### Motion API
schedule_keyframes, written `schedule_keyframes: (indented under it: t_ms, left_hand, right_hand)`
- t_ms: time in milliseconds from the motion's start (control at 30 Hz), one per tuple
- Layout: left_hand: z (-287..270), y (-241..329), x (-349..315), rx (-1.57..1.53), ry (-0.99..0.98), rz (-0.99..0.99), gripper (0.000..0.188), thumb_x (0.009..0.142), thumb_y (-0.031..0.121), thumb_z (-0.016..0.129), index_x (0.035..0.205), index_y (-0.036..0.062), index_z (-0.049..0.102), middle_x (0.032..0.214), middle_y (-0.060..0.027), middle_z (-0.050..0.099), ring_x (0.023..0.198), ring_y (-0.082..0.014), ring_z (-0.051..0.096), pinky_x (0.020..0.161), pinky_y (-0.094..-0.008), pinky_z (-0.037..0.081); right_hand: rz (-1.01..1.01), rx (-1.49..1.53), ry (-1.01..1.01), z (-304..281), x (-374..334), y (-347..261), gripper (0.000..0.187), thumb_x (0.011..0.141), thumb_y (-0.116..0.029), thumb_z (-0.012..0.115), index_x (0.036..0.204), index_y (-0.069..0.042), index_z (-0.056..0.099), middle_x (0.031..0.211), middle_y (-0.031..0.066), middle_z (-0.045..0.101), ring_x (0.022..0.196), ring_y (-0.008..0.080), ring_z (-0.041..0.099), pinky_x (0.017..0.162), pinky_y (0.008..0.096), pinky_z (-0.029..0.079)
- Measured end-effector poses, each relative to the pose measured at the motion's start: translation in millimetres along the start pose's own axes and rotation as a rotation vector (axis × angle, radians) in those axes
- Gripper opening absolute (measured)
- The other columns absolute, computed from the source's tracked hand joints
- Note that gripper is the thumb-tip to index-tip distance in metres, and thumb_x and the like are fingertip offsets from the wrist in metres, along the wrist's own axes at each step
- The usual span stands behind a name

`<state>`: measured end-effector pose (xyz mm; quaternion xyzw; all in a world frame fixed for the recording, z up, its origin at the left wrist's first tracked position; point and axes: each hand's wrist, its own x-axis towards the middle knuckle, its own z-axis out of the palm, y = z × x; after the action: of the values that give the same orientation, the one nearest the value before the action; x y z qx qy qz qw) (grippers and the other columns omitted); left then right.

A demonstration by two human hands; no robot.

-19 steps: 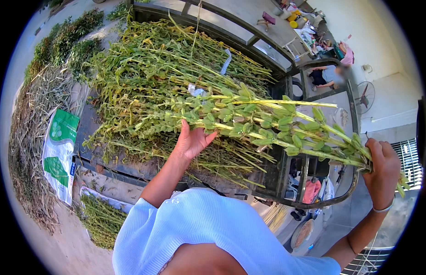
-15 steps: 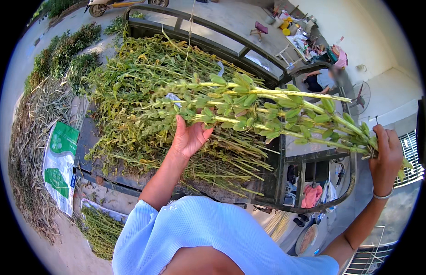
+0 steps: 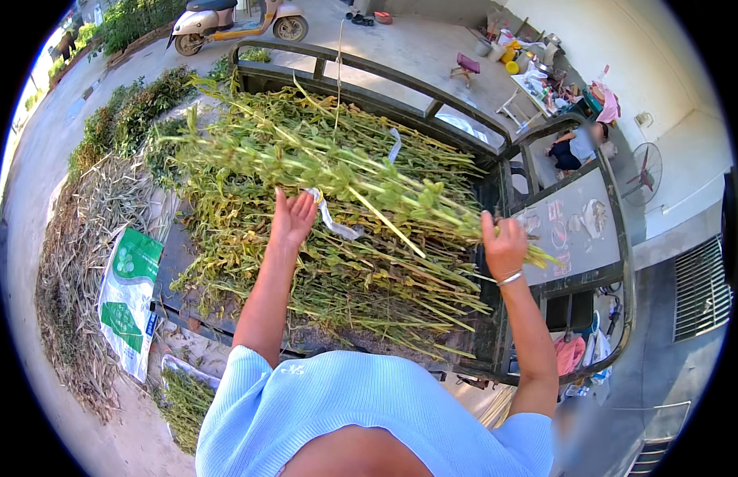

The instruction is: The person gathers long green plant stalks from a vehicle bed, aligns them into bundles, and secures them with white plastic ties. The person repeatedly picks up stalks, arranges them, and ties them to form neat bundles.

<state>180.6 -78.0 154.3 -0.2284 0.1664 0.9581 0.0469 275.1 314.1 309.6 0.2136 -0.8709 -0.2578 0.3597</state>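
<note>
A bunch of green pod-bearing sesame stalks (image 3: 337,176) slants over the cargo bed, leafy tips to the far left and cut ends to the right. My right hand (image 3: 505,248), with a bangle at its wrist, is closed around the cut ends. My left hand (image 3: 292,219) is open, palm turned up and fingers spread, just below the middle of the bunch; whether it touches the stalks I cannot tell. Beneath lies a thick layer of sesame stalks (image 3: 242,266), partly yellowed, cut ends also to the right. A white strip (image 3: 331,219) hangs beside my left fingers.
Metal rails (image 3: 377,86) edge the cargo bed. A green-and-white sack (image 3: 129,298) drapes at its left end, near dry stalks (image 3: 91,246) on the ground. Another person (image 3: 574,148) sits by a fan (image 3: 644,175) at far right. A scooter (image 3: 234,25) stands far left.
My right hand has swung left and inward, carrying the bunch from the right side to over the layer of stalks. My left hand has shifted slightly left and spread its fingers.
</note>
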Motion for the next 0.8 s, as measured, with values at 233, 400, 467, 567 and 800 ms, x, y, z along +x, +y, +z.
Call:
schedule_keyframes:
  t_ms: [233,400,467,567,800]
  left_hand:
    - [-112,-92,-62,0.131,0.120,-0.398,0.090,0.085,0.056,0.060,0.145,0.0032,0.019,0.143,-0.0201,0.034,0.124,-0.0321,0.045,0.098,-0.0456,0.046]
    - [-70,-98,-60,0.374,-0.067,-0.447,0.065,0.088,0.045,0.062,0.133,0.0054,0.036,0.138,-0.0153,0.045,0.123,-0.0296,0.049,0.099,-0.0491,0.045]
    - [-60,-105,-47,0.408,-0.039,-0.437,0.026,0.095,0.023,0.055,0.115,0.0060,0.052,0.100,-0.0052,0.064,0.092,-0.0209,0.064,0.085,-0.0454,0.054]
    - [-46,-107,-56,0.297,-0.159,-0.456,0.024,0.099,0.022,0.047,0.116,0.0050,0.051,0.085,-0.0022,0.060,0.078,-0.0189,0.063,0.080,-0.0396,0.056]
    - [-22,-104,-106,0.025,-0.423,-0.452,0.024,0.099,0.022,0.046,0.114,0.0055,0.055,0.090,-0.0046,0.064,0.082,-0.0196,0.065,0.081,-0.0408,0.056]
  right_hand:
    - [-0.090,0.183,-0.240,107,-77,-87,0.035,0.075,-0.010,0.065,0.109,-0.014,0.062,0.072,0.0092,0.056,0.074,0.0267,0.053,0.057,0.0406,0.042]
    - [-0.073,0.228,-0.347,78,-74,-95,0.033,0.076,-0.008,0.063,0.110,-0.012,0.062,0.074,0.0103,0.058,0.076,0.0273,0.056,0.063,0.0407,0.046]
    - [0.012,0.364,-0.521,69,-69,-97,0.036,0.074,-0.004,0.064,0.109,-0.011,0.060,0.072,0.0120,0.059,0.073,0.0295,0.060,0.060,0.0440,0.049]
    - [0.131,0.583,-0.925,56,-54,-90,0.039,0.071,0.000,0.066,0.107,-0.009,0.057,0.071,0.0138,0.060,0.071,0.0330,0.064,0.054,0.0475,0.050]
    - [0.230,0.925,-1.160,87,-65,-79,0.054,0.072,-0.007,0.067,0.126,-0.006,0.055,0.095,0.0158,0.065,0.087,0.0319,0.064,0.067,0.0464,0.053]
